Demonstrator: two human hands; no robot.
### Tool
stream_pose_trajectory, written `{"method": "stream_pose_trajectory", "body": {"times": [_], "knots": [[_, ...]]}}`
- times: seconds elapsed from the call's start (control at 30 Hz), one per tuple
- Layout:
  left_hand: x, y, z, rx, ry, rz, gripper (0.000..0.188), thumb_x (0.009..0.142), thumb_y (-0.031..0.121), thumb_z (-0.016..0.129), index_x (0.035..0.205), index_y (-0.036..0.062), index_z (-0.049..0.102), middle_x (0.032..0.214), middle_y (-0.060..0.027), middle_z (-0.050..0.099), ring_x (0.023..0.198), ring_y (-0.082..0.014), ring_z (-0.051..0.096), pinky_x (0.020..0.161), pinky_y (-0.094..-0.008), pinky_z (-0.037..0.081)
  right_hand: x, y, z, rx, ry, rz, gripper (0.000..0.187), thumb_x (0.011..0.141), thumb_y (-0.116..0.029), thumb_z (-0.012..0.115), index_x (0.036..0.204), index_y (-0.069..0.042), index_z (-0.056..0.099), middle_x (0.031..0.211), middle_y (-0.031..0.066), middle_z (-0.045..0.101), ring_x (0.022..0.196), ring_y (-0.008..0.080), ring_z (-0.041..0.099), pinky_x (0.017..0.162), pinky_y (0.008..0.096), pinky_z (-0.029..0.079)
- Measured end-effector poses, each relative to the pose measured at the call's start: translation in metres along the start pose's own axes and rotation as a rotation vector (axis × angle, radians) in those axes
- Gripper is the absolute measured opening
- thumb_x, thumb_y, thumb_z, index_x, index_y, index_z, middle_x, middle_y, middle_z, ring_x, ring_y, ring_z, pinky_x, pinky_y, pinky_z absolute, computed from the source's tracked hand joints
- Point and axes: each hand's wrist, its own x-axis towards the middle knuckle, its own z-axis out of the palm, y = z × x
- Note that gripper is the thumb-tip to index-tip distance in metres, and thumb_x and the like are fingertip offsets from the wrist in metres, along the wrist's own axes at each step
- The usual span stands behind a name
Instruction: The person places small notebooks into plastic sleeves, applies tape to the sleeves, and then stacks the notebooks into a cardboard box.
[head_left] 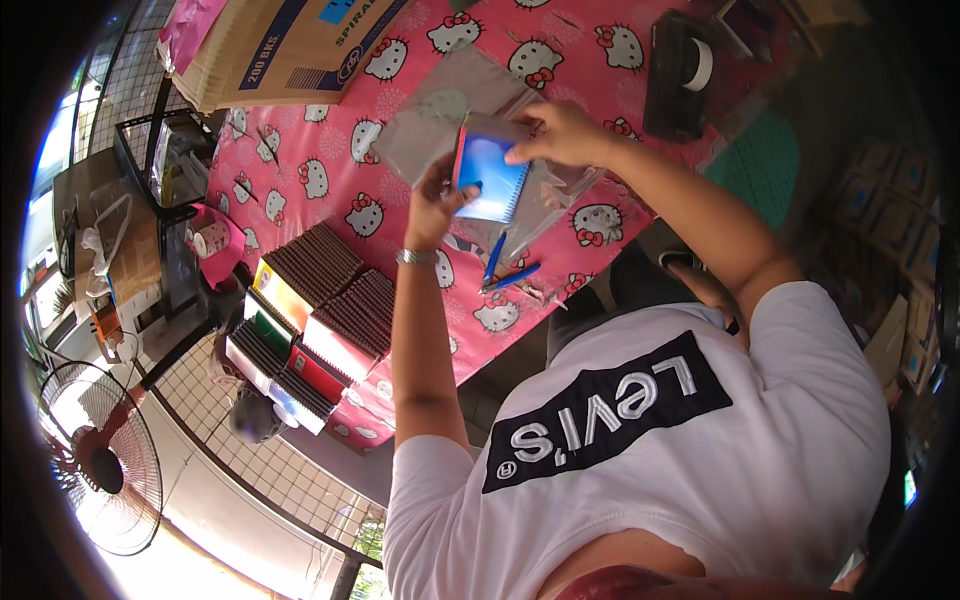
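Note:
A small blue spiral notebook (490, 180), its wire coil along the right edge, is held above the table. At its lower left, my left hand (437, 200) grips it, with the thumb on the cover and a metal-banded watch at the wrist. My right hand (565, 135) closes on its upper right corner, thumb against the cover; part of those fingers is hidden. Clear plastic bags (425, 115) lie behind and under the notebook; whether the right fingers also pinch plastic is unclear. Blue-handled pliers (505, 270) rest on the table just nearer to me.
Stacks of spiral notebooks (330, 300) stand at the table's left edge. A cardboard box (285, 50) sits at the far left, and a black tape dispenser (680, 80) at the far right. Pink patterned cloth (330, 215) covers the table. A fan (100, 460) stands lower left.

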Motion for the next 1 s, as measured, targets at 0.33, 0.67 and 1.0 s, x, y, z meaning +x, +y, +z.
{"method": "stream_pose_trajectory", "body": {"times": [0.33,0.67,1.0], "knots": [[0.056,-0.001,-0.021,0.48,0.043,-0.12,0.039,0.082,0.025,0.07,0.112,0.0011,0.065,0.097,-0.0106,0.068,0.09,-0.0162,0.062,0.082,-0.0297,0.047,0.02,0.023,0.015,-0.276,0.126,0.307,0.043,0.072,-0.038,0.076,0.092,-0.002,0.065,0.09,0.0122,0.064,0.085,0.0231,0.061,0.072,0.0376,0.049],[0.013,-0.01,0.022,-0.427,0.501,-0.413,0.047,0.091,0.024,0.057,0.129,-0.0025,0.045,0.116,-0.0126,0.06,0.1,-0.0229,0.059,0.087,-0.0358,0.048,0.022,0.08,0.03,-0.027,0.393,-0.081,0.049,0.094,-0.047,0.047,0.089,0.0,0.062,0.075,0.0144,0.062,0.074,0.0329,0.062,0.071,0.0436,0.049],[0.021,0.006,0.048,-0.221,0.579,-0.453,0.029,0.088,0.016,0.054,0.114,0.0034,0.053,0.105,-0.008,0.06,0.094,-0.021,0.058,0.079,-0.0394,0.047,0.045,0.086,0.036,-0.105,0.423,-0.158,0.045,0.094,-0.044,0.045,0.089,-0.003,0.061,0.087,0.0143,0.063,0.086,0.0325,0.061,0.078,0.0433,0.047]]}}
